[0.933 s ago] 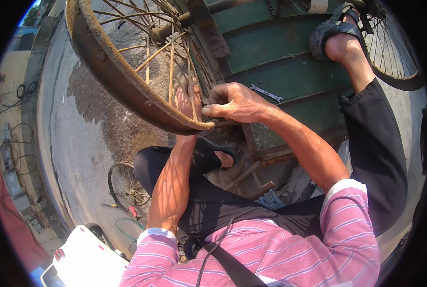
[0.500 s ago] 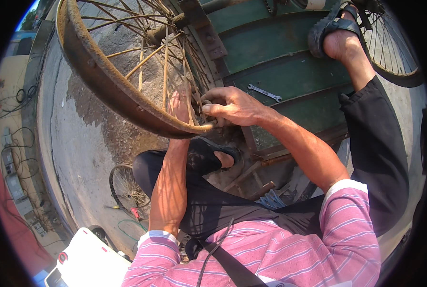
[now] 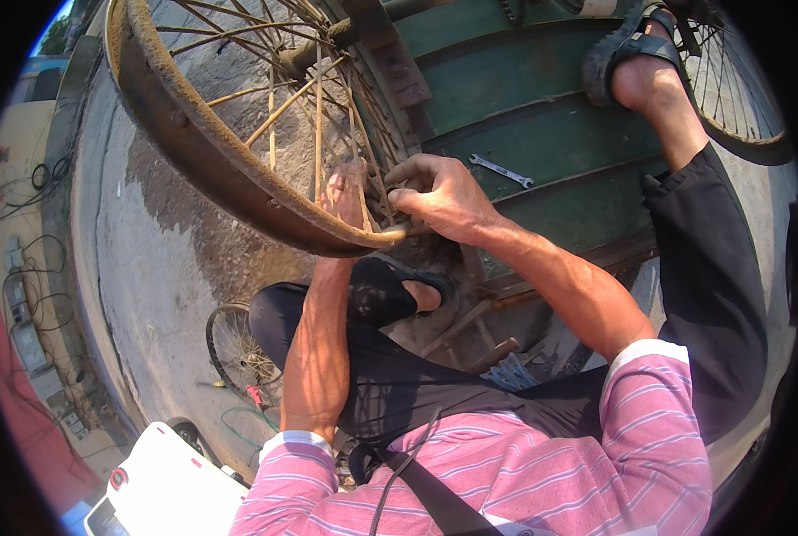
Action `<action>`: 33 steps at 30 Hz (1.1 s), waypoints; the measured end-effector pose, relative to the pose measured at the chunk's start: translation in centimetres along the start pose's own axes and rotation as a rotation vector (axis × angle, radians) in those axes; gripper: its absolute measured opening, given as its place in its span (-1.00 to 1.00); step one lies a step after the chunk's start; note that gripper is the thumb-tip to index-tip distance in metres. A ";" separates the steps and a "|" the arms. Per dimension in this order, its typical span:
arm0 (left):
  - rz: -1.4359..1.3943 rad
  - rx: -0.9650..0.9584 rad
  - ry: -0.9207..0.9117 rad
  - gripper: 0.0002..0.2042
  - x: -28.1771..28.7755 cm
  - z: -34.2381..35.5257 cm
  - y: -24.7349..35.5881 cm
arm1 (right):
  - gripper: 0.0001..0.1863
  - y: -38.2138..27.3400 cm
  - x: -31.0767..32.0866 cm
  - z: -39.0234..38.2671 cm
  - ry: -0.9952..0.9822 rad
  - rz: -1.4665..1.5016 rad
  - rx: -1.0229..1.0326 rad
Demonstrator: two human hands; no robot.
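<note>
Wheel (image 3: pixel 299 61), upper left, looks heavy, stiff; best held by rim (image 3: pixel 229 192). Right hand (image 3: pixel 443 196) seemingly pinches a spoke (image 3: pixel 383 183); left hand's (image 3: pixel 347 195) grip unclear.

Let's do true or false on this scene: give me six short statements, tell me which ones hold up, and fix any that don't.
1. The right hand is at the spokes of the large wheel's rim. True.
2. A wrench lies on the green panel. True.
3. The right hand grips that wrench. False: the wrench lies apart from both hands.
4. The rim is bright and clean. False: it is brown and looks rusty.
5. The left hand is partly hidden behind spokes. True.
6. The foot at the upper right wears nothing. False: a dark sandal is strapped on.
</note>
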State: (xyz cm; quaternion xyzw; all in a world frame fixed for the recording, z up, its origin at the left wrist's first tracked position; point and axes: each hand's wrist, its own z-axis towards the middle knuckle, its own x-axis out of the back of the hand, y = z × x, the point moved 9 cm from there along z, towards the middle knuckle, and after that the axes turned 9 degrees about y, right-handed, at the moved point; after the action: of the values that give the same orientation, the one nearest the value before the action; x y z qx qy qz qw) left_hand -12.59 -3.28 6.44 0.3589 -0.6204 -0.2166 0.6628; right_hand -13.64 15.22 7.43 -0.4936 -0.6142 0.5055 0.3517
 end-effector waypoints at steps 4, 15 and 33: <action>-0.216 -0.022 0.050 -0.68 0.2 -0.3 1.3 | -0.63 3.4 -0.8 -0.5 0.016 0.296 -0.391; -0.383 0.207 -0.011 -0.63 0.6 -0.7 0.8 | -0.61 1.6 1.1 1.3 0.038 0.019 -0.008; -0.346 0.136 -0.077 -0.65 0.7 -1.4 -0.6 | -0.59 0.1 -0.4 0.9 -0.044 -0.078 0.119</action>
State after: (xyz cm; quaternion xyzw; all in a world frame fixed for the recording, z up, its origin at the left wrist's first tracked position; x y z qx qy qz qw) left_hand -11.02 -3.92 6.50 0.4959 -0.5874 -0.2985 0.5656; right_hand -14.33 14.55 7.15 -0.4361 -0.6095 0.5379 0.3861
